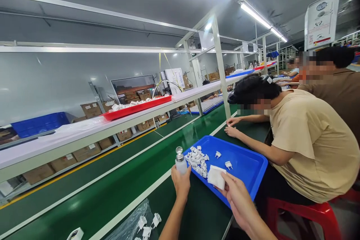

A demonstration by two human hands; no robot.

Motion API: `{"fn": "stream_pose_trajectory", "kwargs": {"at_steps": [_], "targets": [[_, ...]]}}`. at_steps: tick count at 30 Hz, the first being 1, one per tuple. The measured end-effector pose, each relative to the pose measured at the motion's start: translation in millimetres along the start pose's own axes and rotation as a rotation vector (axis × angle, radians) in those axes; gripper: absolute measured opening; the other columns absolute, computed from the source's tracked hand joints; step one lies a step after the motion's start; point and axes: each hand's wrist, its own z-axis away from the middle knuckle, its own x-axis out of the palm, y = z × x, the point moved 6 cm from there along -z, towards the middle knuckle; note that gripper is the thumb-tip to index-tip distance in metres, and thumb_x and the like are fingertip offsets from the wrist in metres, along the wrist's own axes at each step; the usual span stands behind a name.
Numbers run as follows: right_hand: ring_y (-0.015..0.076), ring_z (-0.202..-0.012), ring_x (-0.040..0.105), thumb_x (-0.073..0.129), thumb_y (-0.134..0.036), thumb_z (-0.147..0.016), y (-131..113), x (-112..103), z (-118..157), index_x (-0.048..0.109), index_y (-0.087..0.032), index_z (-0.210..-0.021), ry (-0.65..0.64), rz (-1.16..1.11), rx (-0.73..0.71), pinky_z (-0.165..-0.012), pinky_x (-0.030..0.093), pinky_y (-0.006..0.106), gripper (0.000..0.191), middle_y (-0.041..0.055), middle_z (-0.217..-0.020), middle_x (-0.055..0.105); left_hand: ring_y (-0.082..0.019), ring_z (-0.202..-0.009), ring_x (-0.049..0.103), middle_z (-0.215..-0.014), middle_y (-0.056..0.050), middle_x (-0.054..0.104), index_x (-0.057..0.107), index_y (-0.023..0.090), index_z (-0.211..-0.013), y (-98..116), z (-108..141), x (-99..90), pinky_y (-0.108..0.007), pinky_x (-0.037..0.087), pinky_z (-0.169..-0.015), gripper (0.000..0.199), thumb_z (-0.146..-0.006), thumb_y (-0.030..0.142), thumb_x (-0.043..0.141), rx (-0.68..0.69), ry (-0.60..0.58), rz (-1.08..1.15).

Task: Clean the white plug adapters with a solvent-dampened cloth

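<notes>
The left hand (181, 184) was wrapped around a small white bottle (180, 161) with a metal cap, held upright just beside the blue tray (247, 165) on the green counter (197, 210). The right hand (239, 197) pinched a folded white cloth (216, 176) over the tray's near edge. White plugs (197, 159) lay heaped in the tray. A neighbouring person (309, 146) worked further along.

A small white dispenser bottle (180, 162) with a shiny metal pump top stands upright in the left hand (181, 183), just beside the near-left rim of the blue tray. A folded white cloth pad (216, 176), flat and roughly square, sits pinched at the right hand's (239, 198) fingertips over the tray's near edge.
</notes>
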Motion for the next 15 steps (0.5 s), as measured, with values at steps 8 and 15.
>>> {"fn": "stream_pose_trajectory", "kwargs": {"at_steps": [8, 15], "targets": [[0.0328, -0.108, 0.074, 0.100, -0.055, -0.048, 10.1, -27.2, 26.3, 0.082, -0.013, -0.093, 0.080, -0.080, 0.162, -0.091, 0.063, 0.037, 0.065, 0.0112, -0.098, 0.082, -0.028, -0.117, 0.066, -0.137, -0.011, 0.063, 0.061, 0.019, -0.134, -32.2, -25.6, 10.3, -0.051, 0.058, -0.095, 0.040, -0.097, 0.035, 0.068, -0.163, 0.077, -0.016], [0.0376, -0.114, 0.071, 0.101, -0.054, -0.048, 14.6, -39.6, 37.9, 0.080, -0.009, -0.100, 0.101, -0.076, 0.242, -0.091, 0.065, 0.043, 0.072, 0.0147, -0.109, 0.081, -0.033, -0.128, 0.059, -0.148, -0.012, 0.056, 0.058, 0.021, -0.139, -6.3, -26.6, -6.4, -0.058, 0.052, -0.105, 0.047, -0.096, 0.034, 0.070, -0.141, -0.076, -0.119]]}}
